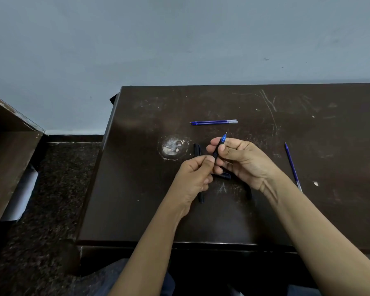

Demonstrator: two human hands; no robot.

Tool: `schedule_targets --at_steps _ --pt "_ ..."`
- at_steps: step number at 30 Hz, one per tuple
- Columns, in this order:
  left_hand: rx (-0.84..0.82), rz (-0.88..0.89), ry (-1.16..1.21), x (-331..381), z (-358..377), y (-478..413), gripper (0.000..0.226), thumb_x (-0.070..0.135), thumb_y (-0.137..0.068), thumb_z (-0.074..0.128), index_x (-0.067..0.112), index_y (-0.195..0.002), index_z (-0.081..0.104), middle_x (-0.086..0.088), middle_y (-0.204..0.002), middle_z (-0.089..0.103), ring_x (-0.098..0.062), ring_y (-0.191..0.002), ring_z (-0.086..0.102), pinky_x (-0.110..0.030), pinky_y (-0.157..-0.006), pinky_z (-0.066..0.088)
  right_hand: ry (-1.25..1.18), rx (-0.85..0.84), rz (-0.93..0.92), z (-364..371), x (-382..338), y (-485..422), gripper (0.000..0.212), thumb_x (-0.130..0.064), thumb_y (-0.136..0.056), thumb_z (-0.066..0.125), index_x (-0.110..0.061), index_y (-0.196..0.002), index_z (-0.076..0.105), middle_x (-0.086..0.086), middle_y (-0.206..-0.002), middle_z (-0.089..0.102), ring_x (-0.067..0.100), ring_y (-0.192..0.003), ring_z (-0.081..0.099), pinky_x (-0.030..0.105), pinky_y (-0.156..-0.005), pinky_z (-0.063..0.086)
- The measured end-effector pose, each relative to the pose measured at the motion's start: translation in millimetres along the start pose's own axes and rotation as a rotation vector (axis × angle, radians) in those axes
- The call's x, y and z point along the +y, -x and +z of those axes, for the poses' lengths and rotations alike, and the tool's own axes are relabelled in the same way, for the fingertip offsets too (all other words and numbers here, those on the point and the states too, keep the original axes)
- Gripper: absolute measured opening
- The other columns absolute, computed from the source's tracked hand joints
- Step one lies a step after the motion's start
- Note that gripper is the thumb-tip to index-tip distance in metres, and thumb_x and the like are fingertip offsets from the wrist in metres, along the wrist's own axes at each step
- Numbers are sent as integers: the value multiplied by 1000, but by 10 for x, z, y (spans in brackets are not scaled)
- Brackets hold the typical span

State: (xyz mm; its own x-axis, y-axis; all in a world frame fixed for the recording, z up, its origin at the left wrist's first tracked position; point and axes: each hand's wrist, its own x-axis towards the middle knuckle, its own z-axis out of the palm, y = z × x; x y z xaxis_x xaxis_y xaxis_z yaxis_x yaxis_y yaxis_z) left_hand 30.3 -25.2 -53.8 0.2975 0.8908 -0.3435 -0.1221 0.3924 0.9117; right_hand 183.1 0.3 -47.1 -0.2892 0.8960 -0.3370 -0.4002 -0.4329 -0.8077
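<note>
Two hands are closed on one pen [217, 150] above a scratched dark table [137, 189]. The right hand [241, 159] is wrapped round the upper barrel with the thumb pressed to its side, while the lower end is pinched between thumb and forefinger of the left hand [195, 174]. The pen is held clear of the tabletop, near its middle, and is tilted away from the person; a blue tip with a fine metal point is shown past the right fingers.

The work is judged to be a refill change, caught at the reassembly stage: the new refill appears to be seated, and the two halves of the barrel are probably being twisted together. Whether the joint is fully closed cannot be told, as it is hidden by the fingers.

A pair of spare refills [214, 122] is laid side by side farther back on the table, and a single refill [293, 165] is set well apart to the right. A black cap [197, 149] is seen just beside the left fingers, a short black part [223, 175] lies beneath the hands, and a black barrel [201, 198] is half hidden under the left wrist.

The next move is thought to call for a firm counter-twist — the upper half held steady, the lower end turned until snug — and then the cap is to be fetched.
</note>
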Motion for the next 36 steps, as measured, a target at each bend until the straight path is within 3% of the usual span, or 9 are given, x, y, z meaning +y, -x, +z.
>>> schedule_targets --at_steps 7,13,15,18,22,25,28,33,36 --pt "176 140 -230 -46 12 20 25 23 -98 51 19 -87 72 6 -72 70 2 -52 47 -13 -54 39 11 124 -51 61 66 -13 17 -14 -66 72 -12 -83 76 6 -82 75 11 -66 67 22 -67 56" --pt "283 187 -338 -85 5 -1 23 28 -96 53 30 -84 72 10 -74 74 7 -60 56 -25 -70 44 191 301 -141 140 102 -15 35 -18 -57 80 -7 -89 73 6 -78 74 10 -71 69 23 -76 56" --pt "317 175 -293 -91 -12 -14 20 28 -95 54 28 -89 73 10 -77 75 7 -58 55 -20 -66 44 421 377 -218 104 59 -10 31 -15 -62 84 -11 -91 74 1 -79 75 6 -70 69 18 -73 55" --pt "387 168 -184 -101 -65 -27 15 26 -94 57 25 -97 72 7 -83 76 5 -56 56 -11 -56 42 1024 376 -240 19 -12 4 25 -24 -64 85 -23 -87 75 -8 -76 71 -3 -64 60 16 -68 51" --pt "413 182 -176 -110 -67 -36 20 25 -94 57 42 -100 66 9 -84 76 0 -63 64 -17 -63 47 1541 240 10 89 81 19 31 -35 -66 80 -28 -95 68 -11 -88 68 14 -87 64 31 -76 51" --pt "407 202 -229 -105 -59 -41 27 23 -95 56 49 -97 63 13 -83 75 0 -75 69 -19 -69 51 1719 221 -13 139 166 -2 25 -36 -73 73 -29 -95 64 -8 -95 66 18 -92 61 30 -71 45" --pt "393 198 -229 -110 -70 -42 26 22 -94 57 46 -98 65 10 -83 76 0 -76 69 -16 -67 51 1588 259 -115 79 156 -29 16 -30 -81 66 -23 -96 65 -4 -89 66 19 -87 63 29 -72 47" --pt "313 187 -240 -100 -37 -23 20 18 -94 58 32 -104 69 5 -84 76 -1 -84 69 -10 -62 49 768 363 -191 -26 -8 -49 19 -13 -96 47 -16 -99 66 6 -90 65 14 -70 65 26 -65 55" --pt "278 184 -255 -84 -11 -13 26 16 -94 57 41 -96 66 7 -82 76 -2 -83 70 -10 -62 49 688 331 -236 -58 -57 -21 27 -6 -97 44 -11 -106 69 -5 -86 62 1 -71 53 16 -66 48"
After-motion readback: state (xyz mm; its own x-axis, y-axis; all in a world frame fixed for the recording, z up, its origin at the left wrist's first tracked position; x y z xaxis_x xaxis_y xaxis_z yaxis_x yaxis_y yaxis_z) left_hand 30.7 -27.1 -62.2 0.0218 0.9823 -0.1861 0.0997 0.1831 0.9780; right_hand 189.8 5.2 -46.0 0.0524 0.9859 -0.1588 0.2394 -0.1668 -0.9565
